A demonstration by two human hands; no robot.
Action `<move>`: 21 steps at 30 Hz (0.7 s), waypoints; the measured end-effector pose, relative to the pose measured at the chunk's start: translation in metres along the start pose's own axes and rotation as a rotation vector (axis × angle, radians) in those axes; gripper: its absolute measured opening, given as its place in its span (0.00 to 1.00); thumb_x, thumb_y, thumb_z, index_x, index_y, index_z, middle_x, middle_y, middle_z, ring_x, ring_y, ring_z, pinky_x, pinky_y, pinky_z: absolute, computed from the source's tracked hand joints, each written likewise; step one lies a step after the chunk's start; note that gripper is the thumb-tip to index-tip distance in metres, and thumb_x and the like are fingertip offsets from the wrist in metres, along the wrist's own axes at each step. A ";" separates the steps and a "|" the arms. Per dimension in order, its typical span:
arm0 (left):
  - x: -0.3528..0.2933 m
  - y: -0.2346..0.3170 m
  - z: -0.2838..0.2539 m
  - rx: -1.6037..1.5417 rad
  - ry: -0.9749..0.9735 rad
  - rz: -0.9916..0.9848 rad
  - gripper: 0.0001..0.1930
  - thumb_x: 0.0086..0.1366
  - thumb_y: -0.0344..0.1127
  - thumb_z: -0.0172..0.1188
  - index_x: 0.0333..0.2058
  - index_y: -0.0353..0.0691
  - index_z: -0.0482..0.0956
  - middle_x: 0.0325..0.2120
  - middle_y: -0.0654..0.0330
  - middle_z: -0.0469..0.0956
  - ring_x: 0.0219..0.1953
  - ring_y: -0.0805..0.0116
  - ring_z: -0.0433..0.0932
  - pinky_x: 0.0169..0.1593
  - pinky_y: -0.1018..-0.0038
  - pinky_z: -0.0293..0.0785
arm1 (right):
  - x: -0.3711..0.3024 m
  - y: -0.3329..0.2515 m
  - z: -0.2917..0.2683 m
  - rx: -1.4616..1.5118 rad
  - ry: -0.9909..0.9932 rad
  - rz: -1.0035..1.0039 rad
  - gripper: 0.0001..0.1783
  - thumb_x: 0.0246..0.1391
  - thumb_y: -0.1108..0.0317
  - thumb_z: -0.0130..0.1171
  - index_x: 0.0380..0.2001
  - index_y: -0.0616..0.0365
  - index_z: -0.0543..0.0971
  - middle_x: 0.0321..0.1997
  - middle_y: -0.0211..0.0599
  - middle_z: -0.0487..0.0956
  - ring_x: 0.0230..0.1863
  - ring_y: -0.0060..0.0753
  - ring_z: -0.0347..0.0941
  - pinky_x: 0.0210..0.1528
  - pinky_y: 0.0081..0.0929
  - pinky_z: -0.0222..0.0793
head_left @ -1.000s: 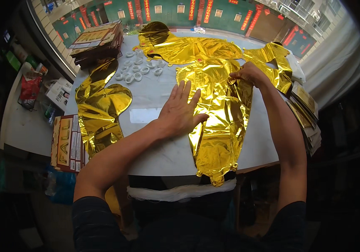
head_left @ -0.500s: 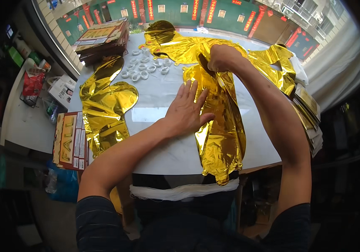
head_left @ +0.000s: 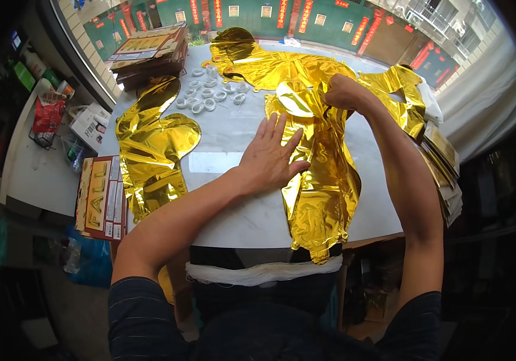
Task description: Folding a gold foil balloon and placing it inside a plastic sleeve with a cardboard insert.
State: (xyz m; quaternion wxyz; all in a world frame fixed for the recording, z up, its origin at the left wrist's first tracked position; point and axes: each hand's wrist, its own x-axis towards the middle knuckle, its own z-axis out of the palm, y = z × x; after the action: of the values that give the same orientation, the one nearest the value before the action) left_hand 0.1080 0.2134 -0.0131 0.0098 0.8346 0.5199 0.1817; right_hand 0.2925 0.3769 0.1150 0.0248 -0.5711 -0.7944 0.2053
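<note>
A flat, uninflated gold foil balloon (head_left: 324,204) lies lengthwise before me, its narrow tabbed end hanging at the table's front edge. My left hand (head_left: 267,159) rests flat with fingers spread, pressing along the balloon's left side and partly on the tabletop. At the balloon's far right, my right hand (head_left: 347,93) is closed in a fist on the foil, which bunches and creases beside it; the fingertips are hidden. More gold foil balloons surround this one: a left balloon (head_left: 155,144), a far balloon (head_left: 282,63) and a right balloon (head_left: 396,96).
Several small white coils (head_left: 208,93) are scattered on the white table (head_left: 234,222). A package stack (head_left: 149,54) stands at back left, another printed package (head_left: 98,198) at front left. Flat packets (head_left: 441,159) line the right edge. A white thread bundle (head_left: 264,275) hangs in front.
My right hand has shifted to the right and slightly nearer, drawing the balloon's upper foil with it so the raised fold now spreads flatter. The left hand stays in place.
</note>
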 end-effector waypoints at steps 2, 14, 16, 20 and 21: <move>0.003 0.002 0.000 -0.008 -0.020 0.000 0.41 0.75 0.63 0.51 0.74 0.38 0.62 0.74 0.26 0.50 0.78 0.27 0.46 0.80 0.47 0.40 | 0.001 -0.017 0.002 -0.016 -0.003 -0.047 0.19 0.54 0.64 0.60 0.32 0.77 0.82 0.32 0.60 0.85 0.33 0.52 0.87 0.28 0.45 0.81; -0.002 -0.001 -0.012 -0.065 -0.022 0.018 0.39 0.73 0.66 0.50 0.71 0.43 0.68 0.75 0.36 0.54 0.78 0.29 0.45 0.80 0.46 0.38 | -0.067 0.004 0.031 0.670 0.051 -0.170 0.27 0.77 0.52 0.48 0.60 0.67 0.77 0.58 0.46 0.83 0.54 0.37 0.83 0.54 0.37 0.81; 0.003 0.003 -0.010 -0.022 -0.064 0.013 0.38 0.74 0.63 0.52 0.72 0.41 0.67 0.75 0.35 0.53 0.78 0.29 0.43 0.80 0.45 0.38 | -0.087 0.058 0.042 0.671 0.158 -0.227 0.23 0.79 0.59 0.45 0.63 0.66 0.76 0.62 0.44 0.82 0.61 0.38 0.80 0.63 0.36 0.76; 0.004 0.000 -0.006 0.022 -0.072 0.008 0.39 0.74 0.63 0.50 0.73 0.42 0.66 0.75 0.35 0.52 0.78 0.29 0.43 0.80 0.45 0.38 | -0.119 0.115 0.087 0.318 0.260 -0.422 0.22 0.73 0.74 0.48 0.67 0.65 0.74 0.68 0.52 0.77 0.72 0.46 0.71 0.76 0.37 0.62; 0.007 0.002 -0.004 0.020 -0.076 0.025 0.39 0.74 0.63 0.50 0.73 0.42 0.66 0.75 0.35 0.52 0.78 0.29 0.43 0.80 0.45 0.38 | -0.126 0.124 0.098 0.235 0.314 -0.511 0.23 0.71 0.74 0.49 0.67 0.65 0.73 0.69 0.54 0.76 0.73 0.50 0.70 0.77 0.40 0.61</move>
State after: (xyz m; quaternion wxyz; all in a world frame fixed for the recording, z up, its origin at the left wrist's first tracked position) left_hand 0.1111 0.2182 -0.0066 0.0190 0.8475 0.5103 0.1448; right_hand 0.4208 0.2653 0.0061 0.2637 -0.3709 -0.8694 0.1924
